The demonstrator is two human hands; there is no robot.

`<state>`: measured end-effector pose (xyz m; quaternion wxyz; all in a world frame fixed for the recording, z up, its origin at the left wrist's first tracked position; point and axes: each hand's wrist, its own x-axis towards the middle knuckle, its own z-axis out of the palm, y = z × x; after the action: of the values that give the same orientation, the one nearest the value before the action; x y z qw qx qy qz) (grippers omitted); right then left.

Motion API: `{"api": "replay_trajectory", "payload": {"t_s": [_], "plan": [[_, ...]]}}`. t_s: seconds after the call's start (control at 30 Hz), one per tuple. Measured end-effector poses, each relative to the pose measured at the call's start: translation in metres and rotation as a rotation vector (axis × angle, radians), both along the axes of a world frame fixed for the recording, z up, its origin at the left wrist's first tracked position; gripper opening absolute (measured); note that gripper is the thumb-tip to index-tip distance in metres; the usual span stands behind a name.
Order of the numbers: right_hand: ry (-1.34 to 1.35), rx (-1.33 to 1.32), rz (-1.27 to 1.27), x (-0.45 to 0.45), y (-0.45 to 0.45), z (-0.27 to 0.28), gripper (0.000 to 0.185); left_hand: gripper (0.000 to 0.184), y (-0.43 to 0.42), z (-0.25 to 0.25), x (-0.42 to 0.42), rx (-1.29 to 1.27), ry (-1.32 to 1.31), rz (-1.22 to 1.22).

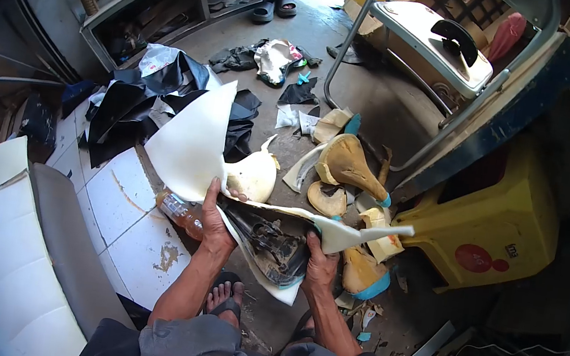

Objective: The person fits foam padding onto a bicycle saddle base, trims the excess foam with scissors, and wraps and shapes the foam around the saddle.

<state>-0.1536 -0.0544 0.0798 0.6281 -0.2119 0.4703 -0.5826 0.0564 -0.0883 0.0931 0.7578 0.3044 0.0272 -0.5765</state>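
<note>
Above my knees I hold a black saddle shell [269, 242], its underside with metal parts facing up. White foam sheet [193, 141] wraps around its edges, with a large flap rising at the left and a pointed strip sticking out to the right. My left hand [218, 223] grips the foam and shell at the left, thumb on top. At the right edge my right hand [321, 262] holds the shell, its thumb over the rim. A cream foam piece [254, 176] lies just beyond the shell. Brown saddle foam [351, 165] rests on the floor to the right.
Black and white scraps [121, 106] lie at the left on white tiles [126, 189]. A bottle [181, 213] is beside my left hand. A yellow stool [495, 220] and metal-framed chair [432, 42] stand right. A wrench [422, 352] lies low right; a white cushion [17, 243] is at left.
</note>
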Motion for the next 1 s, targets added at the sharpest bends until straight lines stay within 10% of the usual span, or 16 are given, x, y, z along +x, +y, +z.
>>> {"api": "replay_trajectory", "payload": {"t_s": [0.43,0.57,1.0], "plan": [[0.207,0.036,0.123,0.003,0.004,-0.017,0.032,0.042,-0.003,0.018,0.018,0.287,-0.15,0.158],[0.066,0.009,0.043,0.003,0.003,-0.014,0.033,0.105,0.01,0.003,0.001,-0.073,0.053,-0.088],[0.493,-0.252,-0.008,0.007,0.007,-0.004,0.054,0.049,0.023,0.009,-0.054,-0.029,0.042,-0.452]]}}
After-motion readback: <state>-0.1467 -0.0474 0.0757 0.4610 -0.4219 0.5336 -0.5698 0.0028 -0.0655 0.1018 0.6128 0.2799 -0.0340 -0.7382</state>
